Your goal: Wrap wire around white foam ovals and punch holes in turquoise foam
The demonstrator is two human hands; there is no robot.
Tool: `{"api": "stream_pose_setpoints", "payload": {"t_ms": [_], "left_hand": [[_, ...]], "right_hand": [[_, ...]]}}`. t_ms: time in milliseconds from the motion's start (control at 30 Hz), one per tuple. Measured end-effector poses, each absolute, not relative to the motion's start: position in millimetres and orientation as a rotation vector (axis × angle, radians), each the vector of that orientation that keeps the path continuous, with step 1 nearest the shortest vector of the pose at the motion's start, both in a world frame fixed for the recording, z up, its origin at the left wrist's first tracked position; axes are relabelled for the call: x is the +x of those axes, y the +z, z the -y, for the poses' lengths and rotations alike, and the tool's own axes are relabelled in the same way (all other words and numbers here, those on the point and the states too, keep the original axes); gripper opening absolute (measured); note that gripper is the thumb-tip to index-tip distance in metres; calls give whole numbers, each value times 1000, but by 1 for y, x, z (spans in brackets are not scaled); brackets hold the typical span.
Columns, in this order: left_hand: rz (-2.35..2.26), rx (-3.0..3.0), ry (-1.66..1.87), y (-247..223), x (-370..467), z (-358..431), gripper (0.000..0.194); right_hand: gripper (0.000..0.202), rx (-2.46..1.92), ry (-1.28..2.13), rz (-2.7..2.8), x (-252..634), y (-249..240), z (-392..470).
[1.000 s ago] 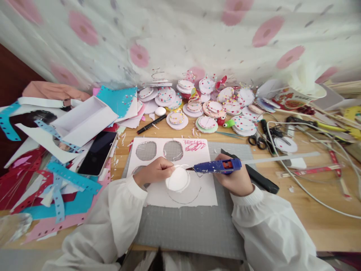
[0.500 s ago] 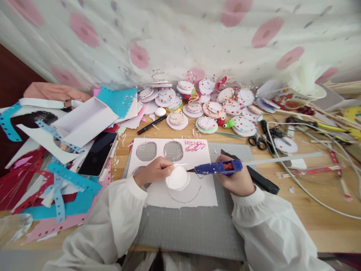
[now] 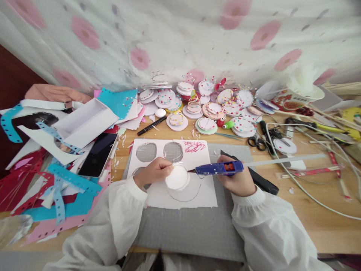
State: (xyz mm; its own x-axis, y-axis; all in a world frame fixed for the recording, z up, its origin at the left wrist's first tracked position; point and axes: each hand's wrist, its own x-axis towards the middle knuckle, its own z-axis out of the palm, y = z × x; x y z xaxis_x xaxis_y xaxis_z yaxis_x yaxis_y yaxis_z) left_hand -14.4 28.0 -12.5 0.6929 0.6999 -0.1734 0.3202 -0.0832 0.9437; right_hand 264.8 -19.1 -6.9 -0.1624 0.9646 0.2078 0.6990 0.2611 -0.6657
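Observation:
My left hand (image 3: 156,173) pinches the upper left edge of a white paper disc (image 3: 177,177). In my right hand (image 3: 237,180) is a blue hot glue gun (image 3: 218,168), its dark nozzle at the disc's right edge. A long translucent glue stick (image 3: 284,160) juts from the back of the gun. Below both hands lies a white sheet (image 3: 200,199) with round holes cut out, a drawn curve and red scribbles. The sheet rests on a grey cutting mat (image 3: 188,229).
Layered paper discs with coloured dots (image 3: 177,118) crowd the back. Paper scraps (image 3: 75,178), a white box (image 3: 86,122) and a phone (image 3: 97,154) lie left. To the right are scissors (image 3: 256,142), a white cable (image 3: 316,203) and a paper tub (image 3: 296,99).
Both hands stay almost still. The glue gun's nozzle remains at the disc's right edge, and the disc appears tilted very slightly differently.

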Motion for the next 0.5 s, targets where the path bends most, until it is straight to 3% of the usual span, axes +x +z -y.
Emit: {"api": "stream_pose_setpoints", "payload": {"t_ms": [300, 500], "left_hand": [[-951, 1664, 416, -13, -13, -28, 39], [-1097, 1678, 472, 1, -3, -20, 39]], "right_hand": [[13, -1493, 820, 1836, 272, -6, 14], [32, -1515, 814, 1398, 284, 6, 14]]}}
